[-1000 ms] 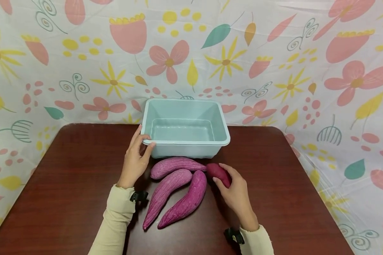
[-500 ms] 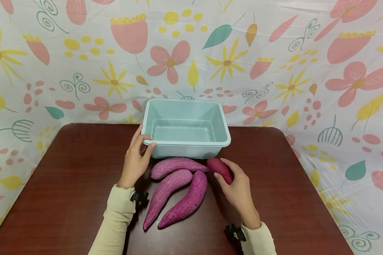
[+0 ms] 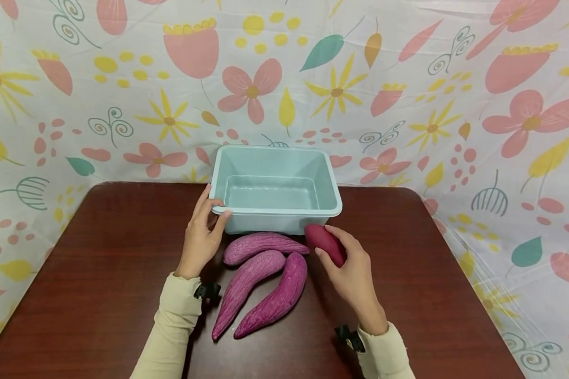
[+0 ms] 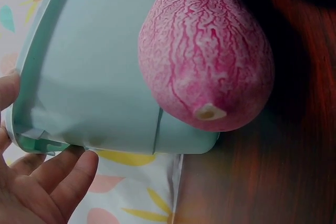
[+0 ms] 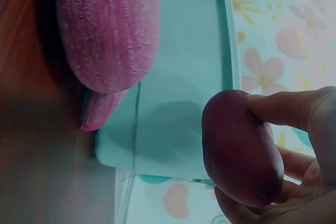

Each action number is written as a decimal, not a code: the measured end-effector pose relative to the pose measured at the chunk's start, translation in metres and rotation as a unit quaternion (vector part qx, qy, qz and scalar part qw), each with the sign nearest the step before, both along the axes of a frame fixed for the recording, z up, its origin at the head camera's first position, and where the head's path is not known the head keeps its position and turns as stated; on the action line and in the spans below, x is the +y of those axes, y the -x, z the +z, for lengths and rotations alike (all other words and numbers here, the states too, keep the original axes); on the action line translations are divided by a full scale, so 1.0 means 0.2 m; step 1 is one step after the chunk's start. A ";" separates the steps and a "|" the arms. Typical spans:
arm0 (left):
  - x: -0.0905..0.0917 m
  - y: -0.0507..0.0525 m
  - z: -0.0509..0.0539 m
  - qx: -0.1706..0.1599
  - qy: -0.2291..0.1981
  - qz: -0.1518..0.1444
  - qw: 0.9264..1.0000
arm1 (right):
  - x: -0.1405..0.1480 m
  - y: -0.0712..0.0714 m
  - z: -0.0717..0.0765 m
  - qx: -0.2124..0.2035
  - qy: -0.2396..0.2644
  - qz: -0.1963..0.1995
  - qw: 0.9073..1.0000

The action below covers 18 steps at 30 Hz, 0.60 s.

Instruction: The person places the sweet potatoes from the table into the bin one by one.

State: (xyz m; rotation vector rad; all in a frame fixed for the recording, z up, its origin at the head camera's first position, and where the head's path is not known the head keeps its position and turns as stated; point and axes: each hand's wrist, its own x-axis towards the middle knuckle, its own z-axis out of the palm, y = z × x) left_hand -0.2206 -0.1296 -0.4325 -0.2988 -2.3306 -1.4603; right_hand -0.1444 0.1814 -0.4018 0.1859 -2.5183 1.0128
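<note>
In the head view my left hand (image 3: 200, 237) holds the front left corner of a pale blue-green plastic bin (image 3: 278, 212), thumb at the front rim and fingers along the side. My right hand (image 3: 353, 271) grips a smooth dark red oval fruit or vegetable (image 3: 323, 243), its kind unclear, near the bin's front right corner. The right wrist view has thumb and fingers around this red oval (image 5: 236, 145). Several long, curved, wrinkled pink-purple vegetables lie before the bin: one along its front wall (image 3: 261, 247), a middle one (image 3: 246, 289) and a darker one (image 3: 277, 302).
The bin's inside is bare. Everything stands on a dark reddish-brown table (image 3: 123, 273) with rounded back corners. Behind and beside it hangs a white cloth (image 3: 398, 52) with printed flowers and leaves. Black camera straps sit on both wrists.
My right hand has moved slightly toward the bin with the dark red oval, which is now nearer the bin's front wall. The left hand, bin and long vegetables stay put.
</note>
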 end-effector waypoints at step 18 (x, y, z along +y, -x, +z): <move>0.00 0.01 0.00 -0.001 -0.007 0.000 1.000 | -0.07 0.05 0.08 0.054 0.004 0.037 0.998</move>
